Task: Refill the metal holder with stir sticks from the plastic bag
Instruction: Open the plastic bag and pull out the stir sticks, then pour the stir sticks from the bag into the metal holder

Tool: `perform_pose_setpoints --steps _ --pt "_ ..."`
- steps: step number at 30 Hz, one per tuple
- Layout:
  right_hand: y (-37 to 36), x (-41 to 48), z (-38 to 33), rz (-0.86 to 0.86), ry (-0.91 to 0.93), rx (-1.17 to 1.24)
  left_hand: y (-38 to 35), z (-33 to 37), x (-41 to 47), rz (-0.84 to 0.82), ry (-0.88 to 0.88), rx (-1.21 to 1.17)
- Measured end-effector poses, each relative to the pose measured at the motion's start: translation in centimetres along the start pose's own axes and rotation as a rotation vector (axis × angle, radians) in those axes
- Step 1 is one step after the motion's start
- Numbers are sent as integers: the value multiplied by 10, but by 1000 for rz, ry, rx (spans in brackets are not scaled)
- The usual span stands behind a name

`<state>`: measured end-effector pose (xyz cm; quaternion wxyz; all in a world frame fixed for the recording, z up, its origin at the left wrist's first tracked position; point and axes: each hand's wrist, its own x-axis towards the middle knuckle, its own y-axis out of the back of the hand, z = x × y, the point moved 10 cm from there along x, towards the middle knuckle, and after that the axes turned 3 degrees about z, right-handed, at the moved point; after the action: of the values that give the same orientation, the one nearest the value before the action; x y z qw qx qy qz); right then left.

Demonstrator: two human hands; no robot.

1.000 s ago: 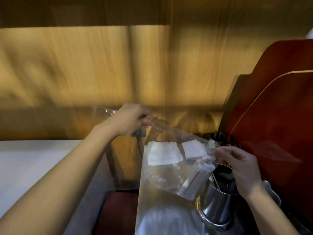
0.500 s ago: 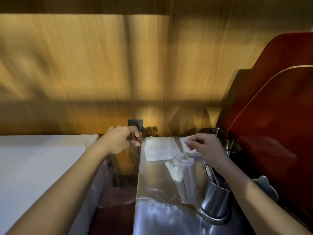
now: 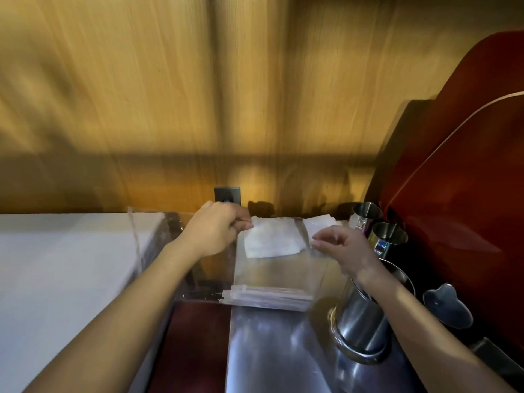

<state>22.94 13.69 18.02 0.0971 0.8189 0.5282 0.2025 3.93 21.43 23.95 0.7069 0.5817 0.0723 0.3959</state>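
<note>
A clear plastic bag (image 3: 278,275) hangs upright over the steel counter, with a bundle of wrapped stir sticks (image 3: 266,299) lying across its bottom. My left hand (image 3: 217,229) pinches the bag's top left corner. My right hand (image 3: 341,246) pinches the top right corner, so the bag is stretched between them. The metal holder (image 3: 361,324), a shiny steel cup with a handle, stands just right of the bag, under my right forearm. What is inside the holder is mostly hidden by my arm.
White folded napkins (image 3: 272,239) lie behind the bag. Two small steel cups (image 3: 388,236) stand at the back right beside a dark red machine (image 3: 459,194). A steel spoon-like piece (image 3: 448,307) lies to the right. A white counter (image 3: 62,265) is at left, behind a clear panel.
The bag has swung from tilted toward the holder to hanging upright. The sticks have slid down to its bottom. My right hand has moved from the holder's rim to the bag's top corner.
</note>
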Motion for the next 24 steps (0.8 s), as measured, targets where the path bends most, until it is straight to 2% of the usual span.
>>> perform_pose_setpoints --steps 2,6,14,18,24 --pt "-6 -4 10 -50 -49 32 6 12 2 69 -50 31" --pt "12 -5 3 77 11 135 24 28 6 220 -91 78" --pt "22 -9 -12 125 74 221 37 41 18 235 -98 120" --pt "27 -10 -7 155 23 302 55 50 25 274 -115 135" --pt "19 -12 -2 115 -40 322 89 56 44 267 -37 53"
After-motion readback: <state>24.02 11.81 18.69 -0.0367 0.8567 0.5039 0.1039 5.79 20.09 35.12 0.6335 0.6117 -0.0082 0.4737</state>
